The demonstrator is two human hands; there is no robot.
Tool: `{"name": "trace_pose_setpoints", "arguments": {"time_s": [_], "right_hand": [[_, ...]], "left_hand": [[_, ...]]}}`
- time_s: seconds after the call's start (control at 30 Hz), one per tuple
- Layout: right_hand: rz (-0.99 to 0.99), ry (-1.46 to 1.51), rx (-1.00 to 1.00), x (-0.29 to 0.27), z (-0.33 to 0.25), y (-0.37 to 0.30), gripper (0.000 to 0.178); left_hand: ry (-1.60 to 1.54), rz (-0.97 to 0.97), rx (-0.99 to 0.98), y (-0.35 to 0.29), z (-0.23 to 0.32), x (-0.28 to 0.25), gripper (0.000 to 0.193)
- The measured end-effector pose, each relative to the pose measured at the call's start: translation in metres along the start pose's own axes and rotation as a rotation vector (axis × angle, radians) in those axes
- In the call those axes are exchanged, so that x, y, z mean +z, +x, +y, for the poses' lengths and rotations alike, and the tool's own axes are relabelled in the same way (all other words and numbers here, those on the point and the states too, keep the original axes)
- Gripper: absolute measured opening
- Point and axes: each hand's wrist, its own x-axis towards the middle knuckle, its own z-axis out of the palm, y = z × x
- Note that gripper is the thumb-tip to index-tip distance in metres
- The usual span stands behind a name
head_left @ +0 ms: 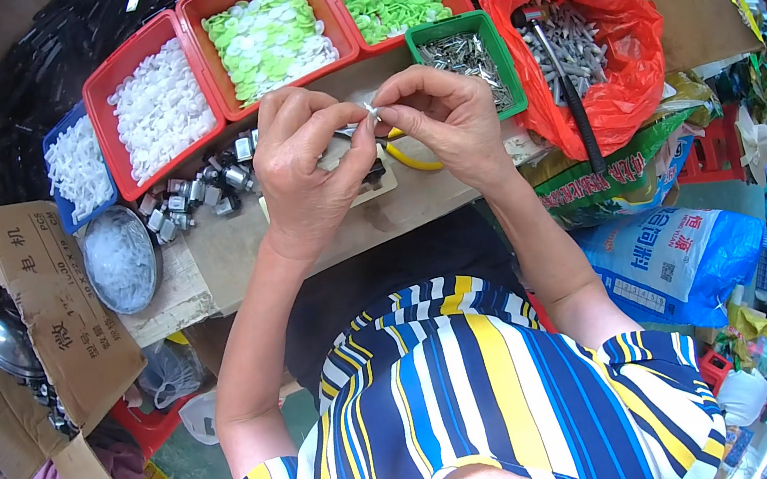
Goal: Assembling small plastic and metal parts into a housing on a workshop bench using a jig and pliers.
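Note:
My left hand and my right hand meet above the near part of the workbench. Between their thumbs and forefingers they pinch a tiny white plastic part, mostly covered by the fingertips. Just below the right hand lies a tool with a yellow handle, partly hidden. A small block with a pale base sits below the hands, its kind unclear. Small metal-cased motors are heaped to the left of my left hand. A green bin of small metal pieces stands right of my right hand.
Three red bins hold white and green plastic parts. At left are a blue tray, an oval dish and a cardboard box. A hammer rests across a red bag of grey pieces. Sacks lie at right.

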Motion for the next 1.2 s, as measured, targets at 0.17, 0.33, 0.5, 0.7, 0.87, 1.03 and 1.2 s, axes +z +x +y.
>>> {"name": "trace_pose_setpoints", "arguments": {"time_s": [0.17, 0.33, 0.5, 0.7, 0.87, 1.03, 1.2], "right_hand": [[-0.009, -0.025, 0.011, 0.009, -0.003, -0.009, 0.009], [-0.098, -0.427, -0.14, 0.018, -0.001, -0.014, 0.012], [-0.179, -0.624, -0.299, 0.031, 0.021, -0.019, 0.011], [-0.204, -0.755, -0.362, 0.04, 0.03, -0.021, 0.009], [-0.225, -0.75, -0.337, 0.043, 0.031, -0.022, 0.007], [-0.276, -0.809, -0.311, 0.045, 0.021, -0.021, 0.005], [-0.336, -0.888, -0.292, 0.046, 0.015, -0.019, 0.005]], "left_hand": [[-0.042, 0.002, -0.148, -0.018, 0.001, -0.015, 0.026], [0.058, 0.006, -0.15, -0.038, -0.005, -0.029, 0.032], [0.255, -0.017, -0.101, -0.071, -0.002, -0.044, 0.03], [0.435, -0.131, 0.03, -0.098, 0.0, -0.04, 0.029], [0.522, -0.197, 0.131, -0.101, 0.0, -0.035, 0.031], [0.547, -0.236, 0.142, -0.1, -0.001, -0.035, 0.037], [0.541, -0.246, 0.135, -0.099, -0.003, -0.035, 0.029]]}}
